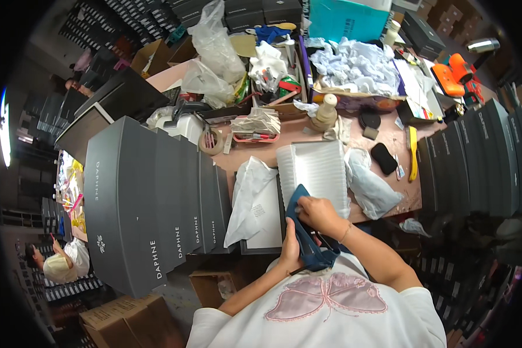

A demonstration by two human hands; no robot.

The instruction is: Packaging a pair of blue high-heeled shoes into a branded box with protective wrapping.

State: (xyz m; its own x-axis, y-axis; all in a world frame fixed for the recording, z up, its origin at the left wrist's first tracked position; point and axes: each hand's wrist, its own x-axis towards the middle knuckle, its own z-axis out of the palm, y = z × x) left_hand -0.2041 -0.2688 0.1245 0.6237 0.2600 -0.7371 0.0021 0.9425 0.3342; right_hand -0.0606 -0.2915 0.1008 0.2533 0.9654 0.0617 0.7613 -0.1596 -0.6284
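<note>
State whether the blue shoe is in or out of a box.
Out: the left hand and right hand hold the blue shoe in front of the white shirt.

Your right hand [318, 211]: fingertips hidden by the blue shoe [314, 258] (inside it or behind, cannot tell). Your left hand [291, 247]: fingers partly covered by it. Teal box [330, 20]: cut off by upper edge. Your white shirt [249, 327]: cut off below.

The pinkish table [409, 192] bears, toward its back, a carton [356, 104] heaped with crumpled pale tissue [356, 66]. Nearer stand a beige bottle [325, 116] and a pink tray [256, 138] of papers [258, 123]. Rightward lie a yellow tool [413, 153], a black pad [384, 159] and a white bundle [372, 185]; by the front edge, a dark-rimmed open box [261, 251].
</note>
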